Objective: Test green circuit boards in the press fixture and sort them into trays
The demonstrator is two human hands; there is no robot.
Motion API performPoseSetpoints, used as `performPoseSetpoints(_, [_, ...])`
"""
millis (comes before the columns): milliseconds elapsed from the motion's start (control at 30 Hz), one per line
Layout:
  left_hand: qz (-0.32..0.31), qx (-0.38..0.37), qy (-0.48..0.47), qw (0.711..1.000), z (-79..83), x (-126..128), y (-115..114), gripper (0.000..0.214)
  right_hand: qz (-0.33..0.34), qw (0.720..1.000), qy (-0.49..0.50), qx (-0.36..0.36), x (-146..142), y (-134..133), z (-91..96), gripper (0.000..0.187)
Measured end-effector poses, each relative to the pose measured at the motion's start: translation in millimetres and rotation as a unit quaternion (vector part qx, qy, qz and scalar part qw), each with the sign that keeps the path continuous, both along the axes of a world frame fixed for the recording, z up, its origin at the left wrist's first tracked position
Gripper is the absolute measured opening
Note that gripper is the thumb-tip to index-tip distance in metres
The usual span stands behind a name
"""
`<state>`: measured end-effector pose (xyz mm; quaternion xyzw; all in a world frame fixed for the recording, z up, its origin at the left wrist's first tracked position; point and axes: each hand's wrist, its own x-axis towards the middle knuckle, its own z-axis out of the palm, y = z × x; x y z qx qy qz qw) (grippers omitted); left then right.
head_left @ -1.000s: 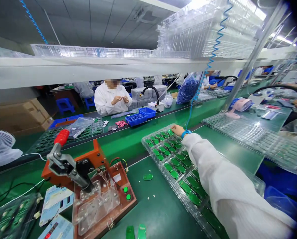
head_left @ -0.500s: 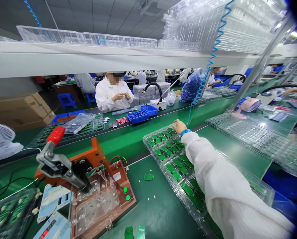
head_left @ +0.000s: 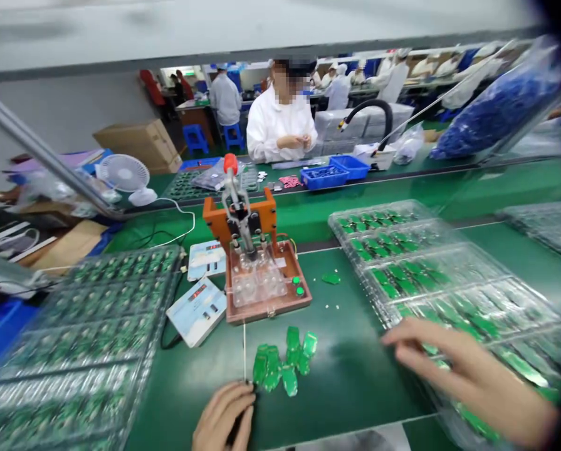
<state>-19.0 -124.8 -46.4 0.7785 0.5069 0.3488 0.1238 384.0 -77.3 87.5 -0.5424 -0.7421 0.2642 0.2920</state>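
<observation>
My left hand (head_left: 224, 418) rests near the front edge of the green mat, fingers curled loosely, just left of a pile of several small green circuit boards (head_left: 284, 366); nothing shows in it. My right hand (head_left: 454, 369) is blurred, fingers stretched out flat over the near end of a clear tray (head_left: 454, 275) filled with green boards. An orange test fixture (head_left: 254, 263) with a red-knobbed clamp lever (head_left: 230, 164) stands behind the pile.
A second clear tray of boards (head_left: 83, 338) lies at the left. Two white meter boxes (head_left: 198, 310) sit beside the fixture. One loose green board (head_left: 331, 278) lies on the mat. A small fan (head_left: 123, 175) and a person in white (head_left: 280, 122) are beyond the belt.
The view swung down and left. My right arm pulled back from the tray's far end to its near end. My left hand and the pile of boards came into view.
</observation>
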Motion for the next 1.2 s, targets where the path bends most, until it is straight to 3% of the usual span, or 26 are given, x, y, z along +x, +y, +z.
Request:
performPoseSetpoints(100, [-0.050,-0.052,-0.007,0.997,14.7,-4.3,19.0,0.017,0.063,0.996,0.002,-0.060,-58.9,-24.5,-48.7,0.017])
performPoseSetpoints(233, [-0.124,-0.092,0.010,0.988,26.1,-8.9,52.7,0.012,-0.008,1.000,-0.001,0.015,-99.1,-13.8,-108.5,0.020])
performPoseSetpoints(300, [-0.159,-0.101,0.027,0.982,25.2,-11.4,64.6,0.016,-0.039,0.998,-0.006,0.045,-105.0,-7.0,-126.1,0.021])
performPoseSetpoints(400, [-0.186,-0.110,0.059,0.975,21.1,-14.4,72.6,0.026,-0.049,0.997,-0.027,0.052,-107.1,-5.0,-136.5,0.023])
performPoseSetpoints(600, [-0.203,-0.096,0.094,0.970,18.8,-14.0,74.3,0.023,-0.032,0.996,-0.072,0.039,-110.9,-7.3,-138.2,0.024])
performPoseSetpoints(767, [-0.210,-0.031,0.090,0.973,17.2,-11.4,69.9,0.022,-0.023,0.998,-0.037,0.033,-108.3,-5.0,-139.9,0.023])
performPoseSetpoints(900, [-0.194,0.040,0.036,0.980,27.5,-14.9,72.7,0.022,-0.025,0.999,0.031,0.003,-103.9,4.8,-117.4,0.025])
performPoseSetpoints(1067, [-0.145,0.129,0.009,0.981,59.8,-18.3,116.3,0.019,0.006,0.995,0.053,0.085,-113.5,57.4,-71.5,0.022])
performPoseSetpoints(1200, [-0.120,0.163,0.065,0.977,73.3,-13.7,164.9,0.019,0.074,0.986,0.023,0.145,-133.4,113.5,-59.2,0.020])
